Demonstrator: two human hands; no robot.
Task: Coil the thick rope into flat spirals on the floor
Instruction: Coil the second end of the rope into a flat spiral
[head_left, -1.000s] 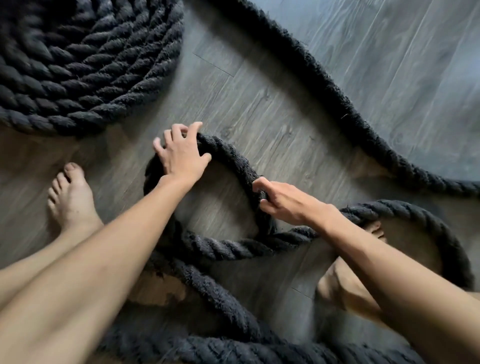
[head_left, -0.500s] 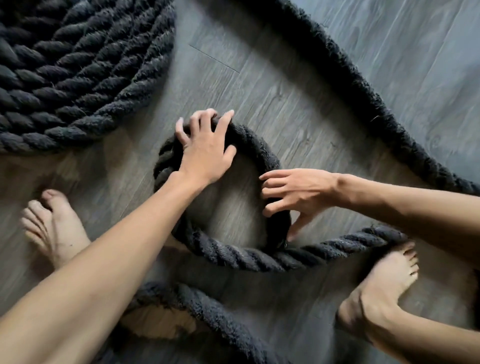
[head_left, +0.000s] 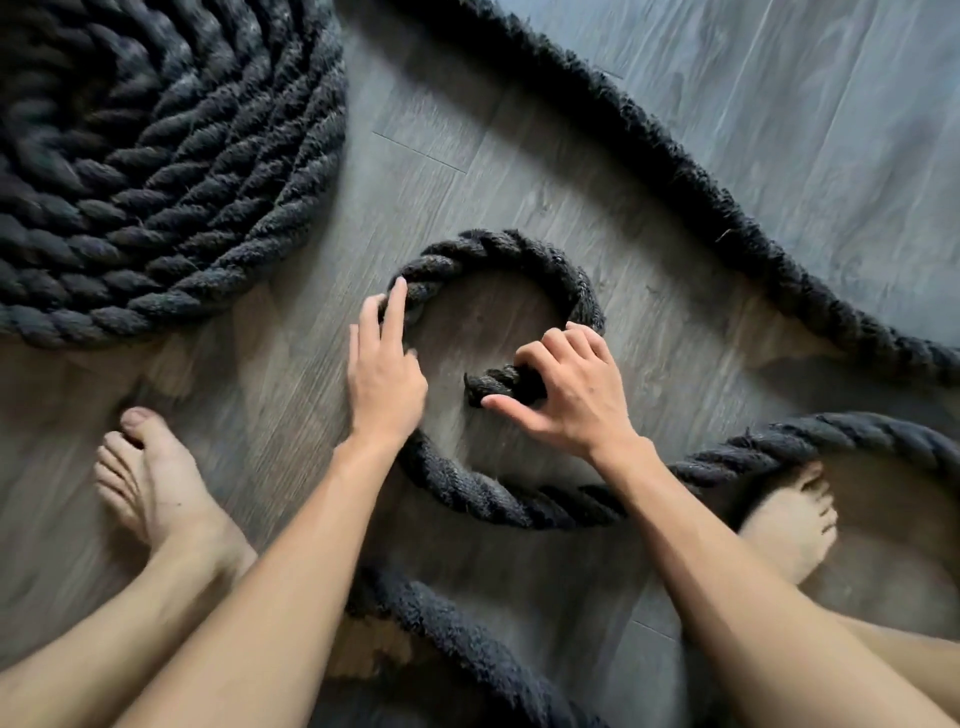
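Both hands work a small loop of thick, dark twisted rope (head_left: 498, 254) on the grey wood-plank floor (head_left: 519, 171): the right hand (head_left: 566, 395) pinches the rope's end inside the loop, seemingly to seed a spiral's centre, while the left hand (head_left: 384, 374) rests unclenched, fingers steadying the loop's left side; a finished flat coil (head_left: 156, 156) lies beyond the loop, upper left.

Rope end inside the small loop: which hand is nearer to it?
Right. The right hand pinches the rope end itself; the left hand rests on the loop's left side, across bare floor from it.
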